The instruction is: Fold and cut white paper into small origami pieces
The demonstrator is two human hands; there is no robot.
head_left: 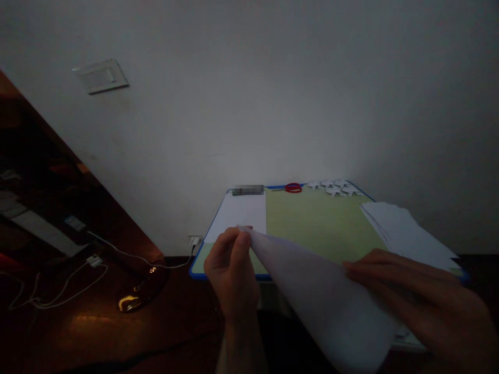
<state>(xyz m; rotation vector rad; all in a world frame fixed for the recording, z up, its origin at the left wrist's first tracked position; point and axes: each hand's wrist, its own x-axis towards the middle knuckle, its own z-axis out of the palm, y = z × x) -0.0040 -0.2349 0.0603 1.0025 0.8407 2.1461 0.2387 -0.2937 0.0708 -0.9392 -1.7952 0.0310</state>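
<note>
A white sheet of paper (319, 296) is held up in the air in front of the table, curving down toward me. My left hand (234, 275) pinches one corner of it between thumb and fingers. Along its upper edge, my right hand (421, 296) grips the paper with the fingertips; this hand is slightly blurred. Behind the sheet stands a small green table (312, 218) with a blue rim. Red-handled scissors (293, 188) lie at its far edge. Several folded white paper pieces (335, 187), star-like in shape, are grouped at the far right corner.
A stack of white paper (405, 231) lies at the table's right side. Another white sheet (239, 213) lies at the left, below a dark strip (248, 190). A pale wall backs the table. Cables (144, 261) run at left to a plug (194, 241).
</note>
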